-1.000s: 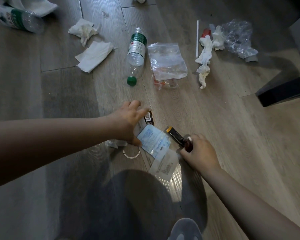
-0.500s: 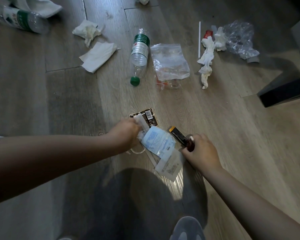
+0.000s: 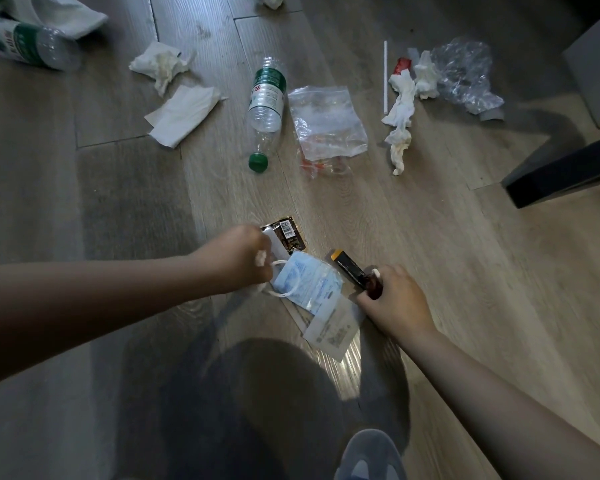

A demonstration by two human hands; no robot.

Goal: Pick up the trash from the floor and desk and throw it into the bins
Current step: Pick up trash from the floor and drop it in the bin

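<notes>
**Left hand** (image 3: pixel 243 259): fingers curled, pinching a white wrapper (image 3: pixel 275 244). Blur hides the exact hold. Lies touching the left edge of the blue face mask (image 3: pixel 310 284), the landmark for this entry.

**Right hand** (image 3: pixel 394 301): fingers curled round the near end of a black wrapper (image 3: pixel 347 269) with an orange tip. A small brown piece (image 3: pixel 374 289) shows between the fingers. Just right of the mask.

**Mask**: flat on the wood floor (image 3: pixel 430 237), its white ear loop (image 3: pixel 284 280) at the left hand.

**Dark snack wrapper** (image 3: pixel 288 233), barcode up: just beyond the mask, partly under the white wrapper.

**Clear flat packet** (image 3: pixel 329 332): just nearer than the mask, one edge under it.

**Green-capped bottle** (image 3: pixel 265 109): on its side well beyond the mask, capped, apparently empty.

**Clear zip bag** (image 3: pixel 326 123): just right of that bottle. Orange bits show at its near end; whether they are inside it cannot be told.

**Flat napkin** (image 3: pixel 184 116) and **crumpled tissue** (image 3: pixel 160 64): beyond the mask, to the left.

**Second bottle** (image 3: pixel 28 46): far beyond-left, on its side, seemingly empty.

**Twisted tissue** (image 3: pixel 400 123), **white straw** (image 3: pixel 385 81), **red sachet** (image 3: pixel 402 65) and **crumpled clear plastic** (image 3: pixel 465 77): far beyond-right of the mask.

**Dark furniture leg** (image 3: pixel 561 171): far right of the mask.

**Grey shoe** (image 3: pixel 371 455): well nearer than the mask.
</notes>
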